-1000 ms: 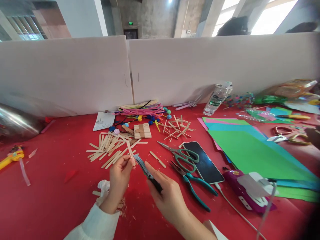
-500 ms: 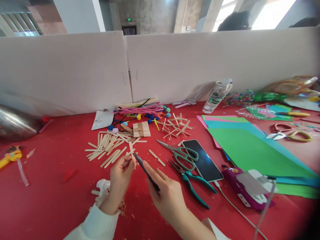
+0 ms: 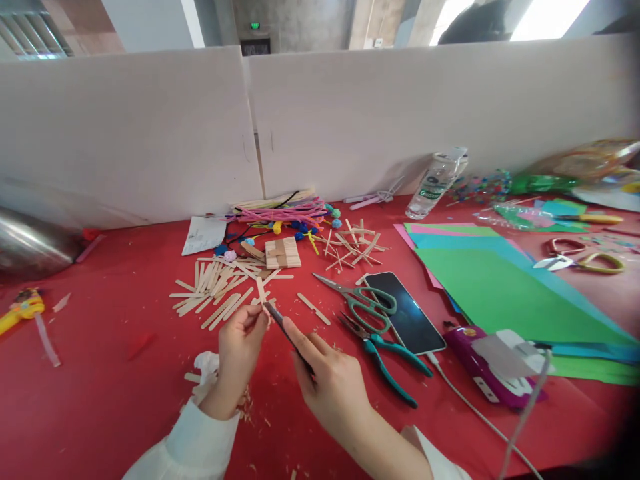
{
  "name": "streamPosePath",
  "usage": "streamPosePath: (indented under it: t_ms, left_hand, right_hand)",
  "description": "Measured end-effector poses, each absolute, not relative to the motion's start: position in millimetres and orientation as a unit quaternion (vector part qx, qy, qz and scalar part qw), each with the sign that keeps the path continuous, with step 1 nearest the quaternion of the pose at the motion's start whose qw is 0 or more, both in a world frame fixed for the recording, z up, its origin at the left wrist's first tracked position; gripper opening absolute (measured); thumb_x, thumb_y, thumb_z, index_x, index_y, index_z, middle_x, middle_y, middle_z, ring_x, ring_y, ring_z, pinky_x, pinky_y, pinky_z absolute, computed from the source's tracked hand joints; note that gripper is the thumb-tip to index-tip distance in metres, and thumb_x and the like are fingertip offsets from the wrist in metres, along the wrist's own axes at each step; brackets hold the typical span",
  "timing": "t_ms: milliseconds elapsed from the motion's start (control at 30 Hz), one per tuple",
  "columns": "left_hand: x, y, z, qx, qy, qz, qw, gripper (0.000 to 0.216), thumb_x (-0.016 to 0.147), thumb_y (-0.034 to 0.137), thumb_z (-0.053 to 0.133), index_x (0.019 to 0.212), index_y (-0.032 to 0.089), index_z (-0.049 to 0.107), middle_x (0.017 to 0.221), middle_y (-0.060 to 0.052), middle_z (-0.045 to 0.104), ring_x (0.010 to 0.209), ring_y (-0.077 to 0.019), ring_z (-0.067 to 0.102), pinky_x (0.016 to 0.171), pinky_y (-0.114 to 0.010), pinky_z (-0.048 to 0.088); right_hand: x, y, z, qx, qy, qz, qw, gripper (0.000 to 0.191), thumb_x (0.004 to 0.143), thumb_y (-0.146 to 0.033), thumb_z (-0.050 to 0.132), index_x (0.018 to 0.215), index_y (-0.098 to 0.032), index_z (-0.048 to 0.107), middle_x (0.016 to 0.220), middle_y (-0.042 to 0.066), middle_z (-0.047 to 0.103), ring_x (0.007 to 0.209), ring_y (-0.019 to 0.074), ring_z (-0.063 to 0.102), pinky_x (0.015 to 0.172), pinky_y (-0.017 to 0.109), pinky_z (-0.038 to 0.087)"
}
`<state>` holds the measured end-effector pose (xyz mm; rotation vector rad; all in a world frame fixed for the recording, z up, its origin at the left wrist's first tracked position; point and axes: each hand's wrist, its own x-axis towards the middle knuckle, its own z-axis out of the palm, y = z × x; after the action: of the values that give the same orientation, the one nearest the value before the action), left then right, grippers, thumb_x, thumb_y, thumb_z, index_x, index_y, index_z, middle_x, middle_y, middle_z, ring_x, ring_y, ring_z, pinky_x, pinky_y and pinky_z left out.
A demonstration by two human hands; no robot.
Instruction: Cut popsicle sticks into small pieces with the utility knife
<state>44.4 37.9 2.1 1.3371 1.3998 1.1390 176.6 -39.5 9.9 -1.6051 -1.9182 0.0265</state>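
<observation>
Left hand [image 3: 243, 350] drawn in, fingertips pinching a wooden stick [image 3: 261, 291] above the red table [image 3: 115, 407], right hand [image 3: 330, 373] wrapped round a knife [image 3: 276, 317], blade against the stick, bottle [image 3: 436, 185] with green label [image 3: 431, 193], lettering blurred, handwriting on white note [image 3: 204, 235] illegible

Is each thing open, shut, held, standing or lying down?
Left hand, pinching a stick
Right hand, gripping a knife
Knife, tip at the stick
Green scissors, shut, partly on the phone
Pliers, lying, handles spread
Phone, screen dark, cable plugged in
Bottle, standing
Colored paper, flat, stacked
Loose sticks, scattered
</observation>
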Motion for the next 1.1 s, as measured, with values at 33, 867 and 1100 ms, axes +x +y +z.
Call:
streamPosePath:
  t_ms: [33,867,1100]
  left_hand:
    - [44,38,2,0.540,0.563,0.453,0.432,0.024,0.068,0.037,0.061,0.079,0.015,0.064,0.066,-0.003,0.070,0.067,-0.0169,0.066,0.063,-0.024,0.050]
    - [39,47,-5,0.529,0.545,0.454,0.466,0.022,0.070,0.037,0.063,0.078,0.017,0.058,0.078,-0.008,0.073,0.072,-0.0198,0.068,0.068,-0.029,0.052]
    - [41,44,-7,0.529,0.539,0.460,0.467,0.031,0.070,0.037,0.063,0.090,0.014,0.058,0.071,-0.005,0.071,0.067,-0.0176,0.066,0.067,-0.027,0.050]
  right_hand:
    - [177,-40,10,-0.610,-0.729,0.007,0.309,0.043,0.084,-0.015,0.040,0.125,-0.018,0.053,0.069,0.000,0.065,0.046,0.0111,0.058,0.041,0.023,0.030]
    - [185,-40,18,-0.632,-0.711,0.007,0.307,0.047,0.082,-0.010,0.038,0.126,-0.020,0.052,0.080,0.003,0.068,0.058,0.0135,0.063,0.045,0.021,0.041]
    - [185,-39,17,-0.613,-0.708,0.067,0.344,0.043,0.084,-0.014,0.040,0.123,-0.022,0.054,0.075,0.001,0.067,0.051,0.0105,0.060,0.043,0.018,0.040]
